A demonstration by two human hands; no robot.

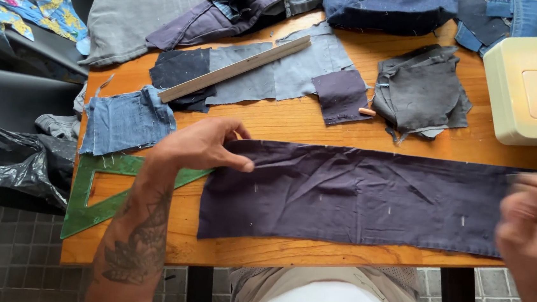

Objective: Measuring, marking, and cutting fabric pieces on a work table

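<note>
two hands work one long dark purple fabric strip (354, 196), which lies flat along the near edge of the tabletop (296, 122), pins showing as pale flecks across it. left hand (202, 144) sits at the strip's upper left corner, fingers (242, 163) pinched closed on that edge. right hand (534, 229) is at the strip's far right end, motion-blurred; fingers look curled near the cloth but i cannot tell whether they grip it. judgement: the strip is being pulled flat and squared, so even tension from both ends, keeping the long edge parallel to the tabletop edge, would take out the diagonal creases near the middle without shifting the pins. left of the strip, a green set square (96, 192) lies partly under the left forearm, touching the strip's left end. above-left of the strip, a blue denim patch (127, 121); behind the strip, a row of joined grey and dark patches (274, 75) with a long wooden ruler (233, 69) laid slantwise on them, and a small chalk stub (367, 112) just beside. a folded grey cloth pile (421, 91) lies behind the strip's right half, and a cream sewing machine (529, 88) stands behind its right end, close enough to crowd that hand. more denim pieces (388, 7) lie well behind the strip.
</note>
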